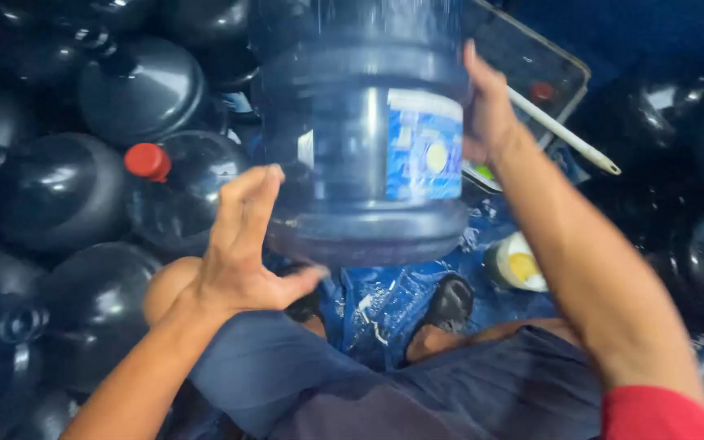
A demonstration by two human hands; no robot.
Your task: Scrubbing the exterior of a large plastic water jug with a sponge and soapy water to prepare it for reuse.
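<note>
Blue translucent plastic water jug (364, 138) raised between two hands.
Right hand (486, 110) presses flat against its side; left hand (246, 240) is spread open beside its base, touching or not I cannot tell.

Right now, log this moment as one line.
left hand: open under large translucent blue plastic water jug | right hand: flat on its side | red-capped jug: lower left

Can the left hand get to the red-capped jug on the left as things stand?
Probably yes: the left hand is open beside the big blue jug, and the red-capped jug lies just behind it, nothing between.
</note>
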